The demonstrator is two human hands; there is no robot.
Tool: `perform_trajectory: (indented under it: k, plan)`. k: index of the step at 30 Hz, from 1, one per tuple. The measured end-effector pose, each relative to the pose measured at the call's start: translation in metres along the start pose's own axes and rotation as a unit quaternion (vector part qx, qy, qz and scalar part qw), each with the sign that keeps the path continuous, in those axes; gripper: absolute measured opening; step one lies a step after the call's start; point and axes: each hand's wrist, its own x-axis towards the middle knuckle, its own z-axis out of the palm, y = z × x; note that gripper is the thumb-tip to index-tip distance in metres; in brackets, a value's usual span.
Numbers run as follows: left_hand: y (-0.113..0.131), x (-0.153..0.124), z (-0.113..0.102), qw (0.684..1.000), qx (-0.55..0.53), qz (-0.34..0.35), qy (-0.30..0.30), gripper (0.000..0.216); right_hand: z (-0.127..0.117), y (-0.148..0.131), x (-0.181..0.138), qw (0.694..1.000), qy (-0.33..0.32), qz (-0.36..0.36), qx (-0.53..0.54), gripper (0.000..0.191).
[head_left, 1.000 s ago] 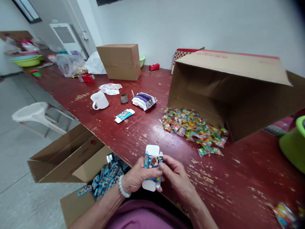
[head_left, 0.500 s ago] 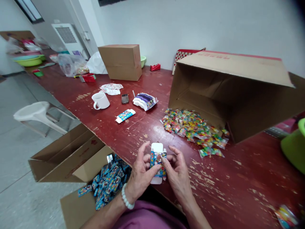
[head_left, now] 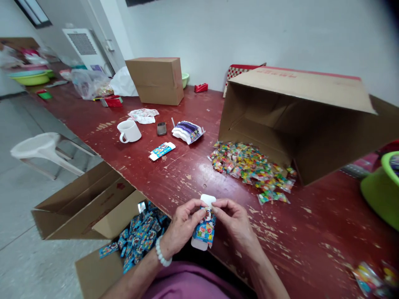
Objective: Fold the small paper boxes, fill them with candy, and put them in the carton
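Observation:
A small blue printed candy box [head_left: 205, 233] with white end flaps is held between my hands at the table's near edge. My left hand [head_left: 183, 226], with a pale bead bracelet at the wrist, pinches its upper left side. On the upper right side, the thumb and fingers of my right hand [head_left: 234, 219] pinch near the top white flap. Beyond my hands lies a heap of small clear candy packets [head_left: 249, 164], spilling from a big cardboard carton [head_left: 264, 120] on its side. Another flat blue box [head_left: 162, 150] lies on the table to the left.
Below the table's left edge, an open carton [head_left: 99, 261] holds many blue boxes [head_left: 143, 234]. A white mug [head_left: 129, 131], a phone [head_left: 161, 128] and a stack of purple-and-white packs [head_left: 187, 131] stand farther back. A green basin [head_left: 382, 195] sits at right, a white stool [head_left: 46, 149] at left.
Both hands have moved up to the box's top end, thumbs and fingers now pinching by the upper flap. The box is tilted slightly and more of its lower part shows.

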Motion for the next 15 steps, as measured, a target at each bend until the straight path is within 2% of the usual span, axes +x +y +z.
perform_trajectory:
  k: [3, 5, 7, 8, 11, 13, 15]
  plan:
    - [0.0029, -0.0007, 0.0000, 0.999, 0.030, 0.017, -0.007, 0.019, -0.0003, -0.0016, 0.0018, 1.000, 0.011, -0.016, 0.010, 0.045]
    - [0.0046, -0.0019, 0.0003, 1.000, -0.009, 0.016, -0.010, 0.021, -0.0011, -0.0014, 0.0020, 0.999, -0.017, -0.022, -0.018, 0.036]
    - [0.0060, -0.0029, 0.0008, 0.997, -0.071, 0.003, -0.002, 0.034, -0.0017, -0.0002, 0.0016, 0.997, -0.035, -0.038, -0.059, 0.020]
    - [0.0066, -0.0033, 0.0011, 0.995, -0.097, -0.005, 0.004, 0.042, -0.0017, 0.0006, 0.0013, 0.995, -0.033, -0.056, -0.077, 0.018]
    - [0.0074, -0.0034, 0.0023, 0.986, -0.156, -0.058, -0.018, 0.048, -0.0003, 0.0023, -0.0004, 0.990, -0.011, -0.103, -0.097, 0.016]
    - [0.0063, -0.0026, 0.0037, 0.975, -0.180, -0.110, -0.069, 0.044, 0.0011, 0.0018, -0.0020, 0.990, -0.025, -0.098, -0.101, 0.017]
    - [0.0044, -0.0015, 0.0052, 0.968, -0.188, -0.142, -0.089, 0.047, 0.0020, -0.0003, -0.0036, 0.986, -0.055, -0.099, -0.122, 0.020]
